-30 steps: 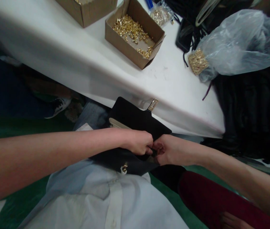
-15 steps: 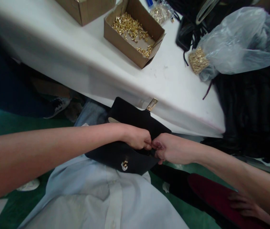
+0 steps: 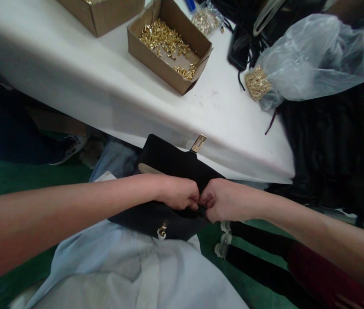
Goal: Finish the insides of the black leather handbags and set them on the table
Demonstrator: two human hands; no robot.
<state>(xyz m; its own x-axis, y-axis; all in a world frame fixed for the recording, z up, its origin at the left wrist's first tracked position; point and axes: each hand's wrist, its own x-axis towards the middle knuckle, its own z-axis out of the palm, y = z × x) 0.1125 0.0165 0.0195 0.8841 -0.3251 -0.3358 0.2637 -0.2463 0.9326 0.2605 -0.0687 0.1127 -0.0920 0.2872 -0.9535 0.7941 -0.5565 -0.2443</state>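
Note:
A black handbag rests on my lap against the table edge, its flap raised away from me. The flap carries a gold clasp plate, and the front panel has a gold turn lock with a white scrap around it. My left hand is curled closed at the bag's opening. Facing it, my right hand is closed at the right end of the opening, the knuckles of both nearly touching. What the fingers pinch is hidden inside the dark opening.
On the white table stands a cardboard box of small gold metal parts, with another box at its left. A clear plastic bag and dark material lie rightward. A person in dark trousers stands at lower right.
The whole view has shifted slightly, so table items appear further left. My hands stay closed at the bag's opening. The person at lower right has changed position.

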